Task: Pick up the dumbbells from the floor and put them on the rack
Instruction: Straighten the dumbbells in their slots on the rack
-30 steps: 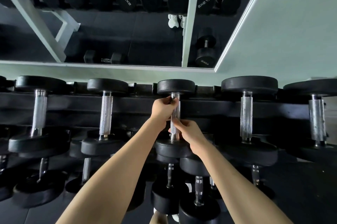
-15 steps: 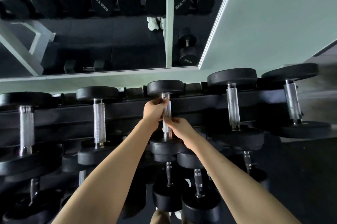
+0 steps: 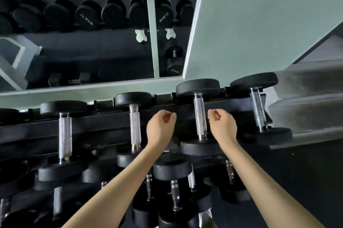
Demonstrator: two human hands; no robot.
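The black rack (image 3: 100, 124) carries a top row of black dumbbells with knurled steel handles. The dumbbell (image 3: 135, 124) with the small heads lies in its cradle, free of both hands. My left hand (image 3: 160, 127) hovers just right of it with loosely curled fingers and holds nothing. My right hand (image 3: 222, 127) hovers the same way, empty. Between my two hands lies a larger dumbbell (image 3: 199, 116), touched by neither. Another dumbbell (image 3: 257, 105) sits at the rack's right end.
Lower tiers hold several more dumbbells (image 3: 172, 170) under my forearms. A wall mirror (image 3: 92, 51) behind the rack reflects the rack, white shoes (image 3: 141, 36) and a dumbbell standing on the floor (image 3: 174, 61). Right of the rack are a pale wall (image 3: 259, 23) and dark floor (image 3: 306, 181).
Both hands gripped the small dumbbell's handle on the top row; they have let go and moved right and apart. The view has shifted right.
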